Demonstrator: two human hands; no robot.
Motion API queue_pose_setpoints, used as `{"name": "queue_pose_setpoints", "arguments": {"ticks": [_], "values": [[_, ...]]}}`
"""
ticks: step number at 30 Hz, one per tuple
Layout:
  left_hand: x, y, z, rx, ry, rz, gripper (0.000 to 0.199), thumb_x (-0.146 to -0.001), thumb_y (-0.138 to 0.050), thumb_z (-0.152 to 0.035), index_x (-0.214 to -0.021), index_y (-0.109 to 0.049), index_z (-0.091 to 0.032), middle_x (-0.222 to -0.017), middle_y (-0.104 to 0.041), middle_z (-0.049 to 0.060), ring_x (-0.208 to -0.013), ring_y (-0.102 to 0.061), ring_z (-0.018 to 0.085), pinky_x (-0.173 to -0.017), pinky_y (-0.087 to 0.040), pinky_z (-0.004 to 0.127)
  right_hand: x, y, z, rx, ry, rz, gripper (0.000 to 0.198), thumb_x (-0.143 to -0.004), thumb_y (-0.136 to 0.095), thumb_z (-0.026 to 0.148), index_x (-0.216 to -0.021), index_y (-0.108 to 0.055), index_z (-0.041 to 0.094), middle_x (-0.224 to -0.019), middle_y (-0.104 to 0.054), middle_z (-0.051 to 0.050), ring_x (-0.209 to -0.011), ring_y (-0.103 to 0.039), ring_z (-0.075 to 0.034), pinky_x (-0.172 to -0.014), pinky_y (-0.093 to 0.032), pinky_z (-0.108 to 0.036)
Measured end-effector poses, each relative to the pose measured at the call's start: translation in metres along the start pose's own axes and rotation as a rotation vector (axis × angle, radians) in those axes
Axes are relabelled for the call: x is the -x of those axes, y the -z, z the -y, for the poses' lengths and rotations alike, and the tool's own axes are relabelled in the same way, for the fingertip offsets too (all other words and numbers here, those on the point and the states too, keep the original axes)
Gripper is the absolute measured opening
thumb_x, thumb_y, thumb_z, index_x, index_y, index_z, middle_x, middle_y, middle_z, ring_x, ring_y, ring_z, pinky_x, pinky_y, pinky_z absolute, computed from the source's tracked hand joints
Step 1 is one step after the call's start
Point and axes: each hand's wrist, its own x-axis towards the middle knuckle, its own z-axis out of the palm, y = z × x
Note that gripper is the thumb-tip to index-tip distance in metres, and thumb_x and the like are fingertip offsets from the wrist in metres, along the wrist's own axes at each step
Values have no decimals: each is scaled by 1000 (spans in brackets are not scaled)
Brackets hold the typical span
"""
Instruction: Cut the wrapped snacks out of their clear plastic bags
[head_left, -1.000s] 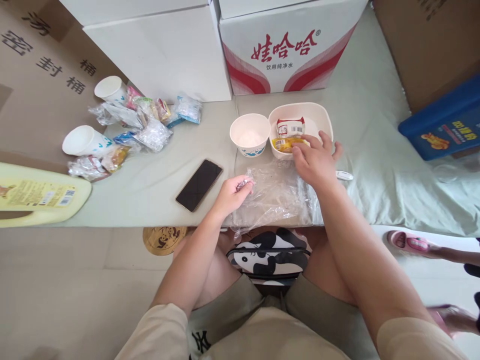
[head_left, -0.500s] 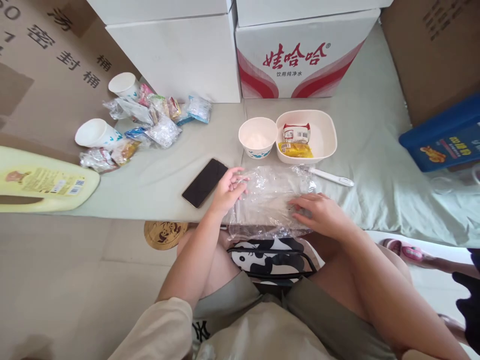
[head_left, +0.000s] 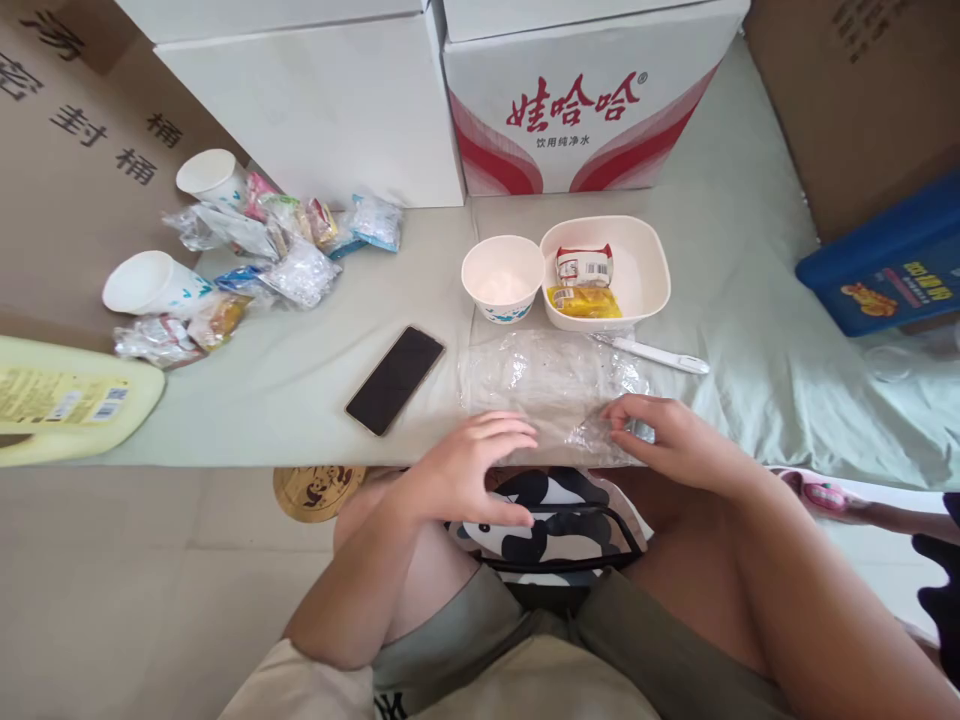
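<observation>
A crinkled clear plastic sheet (head_left: 540, 375) lies on the cloth-covered surface in front of me, its edges hard to make out. My right hand (head_left: 667, 437) has its fingers curled on the bunched right front part of the sheet. My left hand (head_left: 472, 465) hovers by the front edge, thumb spread from the fingers, holding nothing. Behind the sheet stand a paper cup (head_left: 502, 280) with something pale inside and a white tray (head_left: 651, 285). In the tray lie a red-and-white packet (head_left: 585, 267) and a yellow packet (head_left: 585, 302). A white-handled tool (head_left: 664, 355) rests at the sheet's right; its tip is unclear.
A phone (head_left: 395, 381) lies left of the sheet. Farther left are paper cups (head_left: 154, 283), several small packets (head_left: 300, 272) and a pale yellow jug (head_left: 82, 395). White cartons (head_left: 577, 120) stand behind, and a blue container (head_left: 881, 260) is at right.
My left hand has come off the plastic sheet and moved back toward me, opening. My right hand has shifted slightly right and bunched the sheet's near part. The view has shifted somewhat.
</observation>
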Motion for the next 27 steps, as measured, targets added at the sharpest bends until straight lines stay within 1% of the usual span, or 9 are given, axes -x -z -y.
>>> {"name": "queue_pose_setpoints", "arguments": {"ticks": [2,4,6,10,14,17,22,24,27], "values": [[-5,-6,2,-95,92,23,49,-77,-82,-35,-123,-69,-24,-141,-69,13,-142,-56,35,-119,-45,53,-2,4,1,-19,-64,-29,20,-96,-52,40,-86,-60,25,-88,-75,-6,-79,-69,-22,-74,-54,-37],[-10,-6,8,-85,185,-15,42,-86,-67,-22,-128,-65,-25,-129,-75,10,-126,-68,28,-110,-53,48,-4,8,1,-9,-112,-37,24,-97,-50,44,-84,-58,25,-82,-72,-4,-73,-66,-21,-70,-52,-35],[-11,1,17,-12,262,-97,42,-89,-59,-19,-129,-63,-26,-110,-80,5,-102,-76,22,-95,-59,41,-5,11,0,7,-143,-28,27,-97,-50,47,-81,-56,25,-74,-68,-2,-66,-61,-19,-65,-49,-33],[-7,24,29,182,329,-341,28,-85,-66,-28,-112,-66,-23,-92,-80,4,-88,-76,19,-84,-60,33,-5,17,-7,-9,-182,-21,31,-95,-52,51,-78,-54,25,-70,-64,0,-62,-55,-17,-60,-45,-31],[-10,31,33,417,346,-444,24,-83,-72,-39,-97,-67,-20,-82,-77,5,-76,-75,18,-73,-60,30,-1,15,-18,-114,-231,-116,32,-89,-64,56,-89,-61,24,-78,-67,-3,-71,-61,-19,-64,-49,-32],[-20,26,35,496,352,-531,29,-84,-73,-47,-85,-65,-19,-73,-72,3,-67,-70,15,-64,-57,27,-2,13,-22,-283,-303,-268,43,-82,-73,60,-105,-65,24,-82,-68,-4,-74,-64,-20,-66,-52,-34],[-40,15,41,534,409,-629,37,-86,-71,-55,-94,-60,-21,-66,-65,-3,-49,-60,9,-45,-45,20,-7,14,-17,-623,-420,-616,49,-71,-83,53,-108,-63,29,-84,-70,-1,-79,-68,-22,-75,-57,-39],[-46,11,42,521,424,-644,39,-87,-69,-57,-97,-58,-22,-63,-63,-4,-44,-57,8,-42,-42,20,-5,14,-15,-683,-475,-614,50,-69,-84,56,-106,-64,27,-88,-73,-3,-80,-69,-22,-79,-59,-41],[-50,6,43,473,431,-701,40,-90,-65,-59,-102,-58,-22,-61,-61,-5,-45,-57,9,-43,-43,20,-3,11,-14,-580,-528,-484,42,-70,-82,61,-83,-69,23,-82,-72,-5,-79,-66,-21,-81,-58,-41]]}}
